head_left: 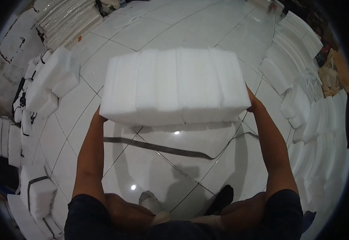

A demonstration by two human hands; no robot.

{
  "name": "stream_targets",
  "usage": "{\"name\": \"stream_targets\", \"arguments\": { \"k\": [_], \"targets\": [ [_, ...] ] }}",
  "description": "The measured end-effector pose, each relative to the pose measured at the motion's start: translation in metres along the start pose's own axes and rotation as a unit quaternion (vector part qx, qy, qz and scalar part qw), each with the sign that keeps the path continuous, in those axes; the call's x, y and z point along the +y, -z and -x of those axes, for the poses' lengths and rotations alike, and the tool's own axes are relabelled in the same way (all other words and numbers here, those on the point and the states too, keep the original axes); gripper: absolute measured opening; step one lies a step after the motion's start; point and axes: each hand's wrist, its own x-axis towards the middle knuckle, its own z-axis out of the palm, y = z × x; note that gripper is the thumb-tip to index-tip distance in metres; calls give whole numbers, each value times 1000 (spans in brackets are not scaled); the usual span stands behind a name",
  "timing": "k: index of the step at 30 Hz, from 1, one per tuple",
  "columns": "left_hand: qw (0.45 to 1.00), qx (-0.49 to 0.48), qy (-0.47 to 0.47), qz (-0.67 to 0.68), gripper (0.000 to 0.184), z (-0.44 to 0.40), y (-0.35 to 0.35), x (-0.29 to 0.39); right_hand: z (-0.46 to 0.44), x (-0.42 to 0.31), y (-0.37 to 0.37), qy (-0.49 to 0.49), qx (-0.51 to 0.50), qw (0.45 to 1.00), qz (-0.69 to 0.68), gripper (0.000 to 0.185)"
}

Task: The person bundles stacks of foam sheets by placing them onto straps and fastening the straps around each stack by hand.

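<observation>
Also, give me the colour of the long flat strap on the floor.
The long flat strap is dark grey, clearest in the head view.

White tiled floor [158,28] (glossy) under a dark strap [162,149] and flanking white stacks [54,78]

Workshop or storeroom: white foam-like stacks [322,132] line both sides of tiled floor [182,30].
</observation>
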Motion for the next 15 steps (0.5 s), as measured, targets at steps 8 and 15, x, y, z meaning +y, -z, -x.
{"name": "stream_targets", "arguments": {
  "k": [8, 15],
  "targets": [
    [967, 201, -4, 154, 53, 37, 33, 43, 21, 27, 5, 29, 17, 994, -108, 78],
    [878, 353, -195, -256, 45, 192, 24, 203, 26, 32, -34, 46, 23, 965, -257, 79]
  ]
}}
